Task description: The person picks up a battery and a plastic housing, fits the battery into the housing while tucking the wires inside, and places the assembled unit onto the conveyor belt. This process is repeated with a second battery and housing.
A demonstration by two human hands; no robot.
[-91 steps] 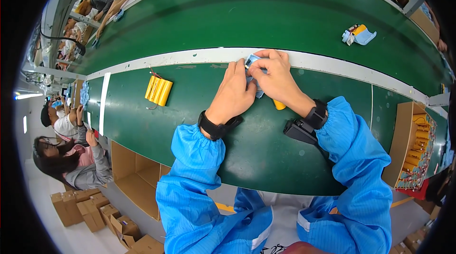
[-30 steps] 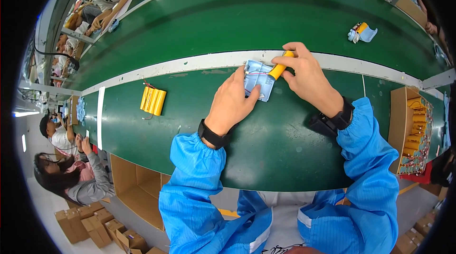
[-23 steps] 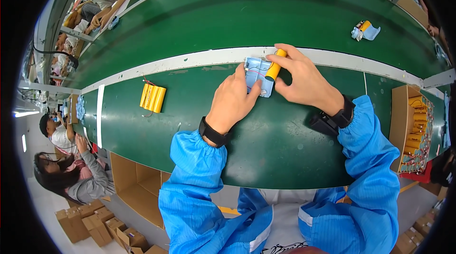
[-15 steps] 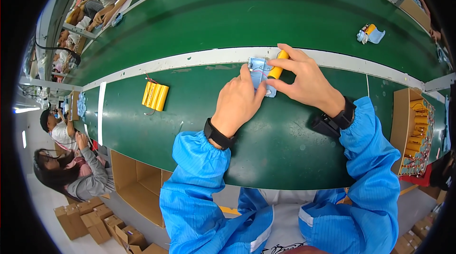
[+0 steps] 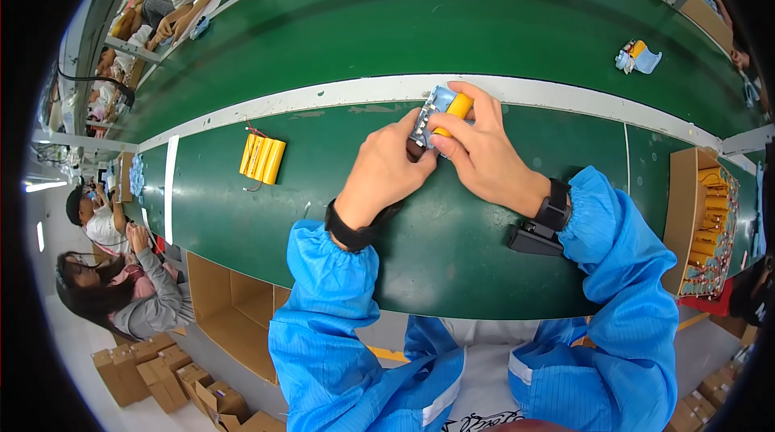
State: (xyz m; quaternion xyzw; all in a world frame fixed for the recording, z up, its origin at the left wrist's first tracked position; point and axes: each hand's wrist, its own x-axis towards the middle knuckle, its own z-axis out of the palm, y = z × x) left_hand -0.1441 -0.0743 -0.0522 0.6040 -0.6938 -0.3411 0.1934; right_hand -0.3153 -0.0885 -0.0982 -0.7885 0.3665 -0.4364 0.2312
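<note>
One pale-blue plastic casing (image 5: pixel 440 98) was pinched in my half-curled left hand (image 5: pixel 383 169), beside the white edge strip (image 5: pixel 565 101) of the dark-green counter (image 5: pixel 468 270); my right hand (image 5: pixel 494 156), bent nearly closed, gripped a yellow cylindrical battery (image 5: pixel 458 108) against it. Leftward lay a yellow pack of joined cylinders (image 5: pixel 262 160).

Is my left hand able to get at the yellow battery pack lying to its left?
Probably yes: nothing seems to stand between your left hand and the yellow battery pack, but that hand grips the blue casing and would likely need to let go.
</note>
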